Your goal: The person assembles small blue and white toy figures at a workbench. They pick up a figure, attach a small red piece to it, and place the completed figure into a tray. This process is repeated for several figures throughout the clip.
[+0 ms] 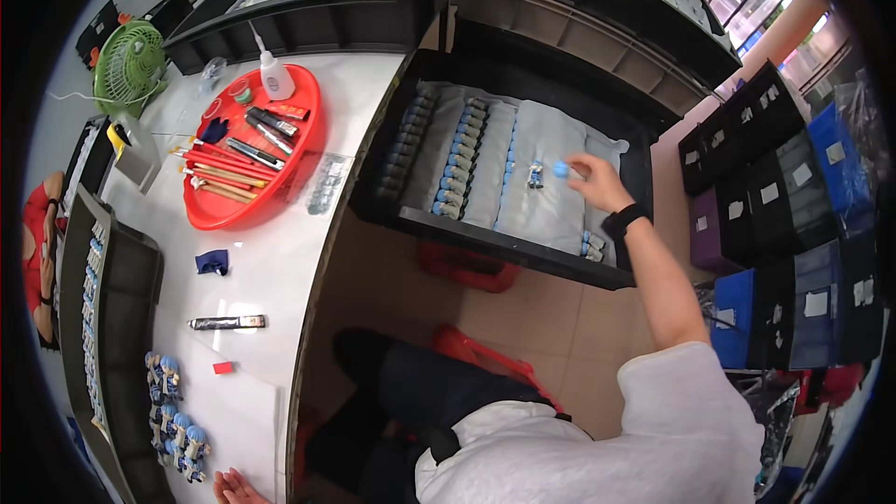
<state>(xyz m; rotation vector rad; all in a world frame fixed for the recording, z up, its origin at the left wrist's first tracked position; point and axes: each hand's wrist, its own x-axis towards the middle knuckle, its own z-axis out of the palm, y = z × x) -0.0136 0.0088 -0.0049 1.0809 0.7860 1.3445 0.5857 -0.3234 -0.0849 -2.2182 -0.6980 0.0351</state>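
Note:
My right hand (602,185) pinches a small blue-haired figurine (562,170) over the black crate; the fingers cover part of it. Just left of it, another figurine (535,175) lies on the grey padded sheet (551,135). Farther left in the crate, a row of blue-haired figurines (457,163) runs front to back. At the lower edge, my left hand (239,489) rests open on the white table, only partly in view. Close to it stands a group of blue-haired figurines (177,420).
A red tray (210,215) holds brushes, pens and a white squeeze bottle (275,75). On the table lie a black pen-like packet (227,322), a dark blue cloth (212,262) and a red block (223,368). The crate's black rim (504,243) borders my right forearm. Stacked bins (775,196) stand right.

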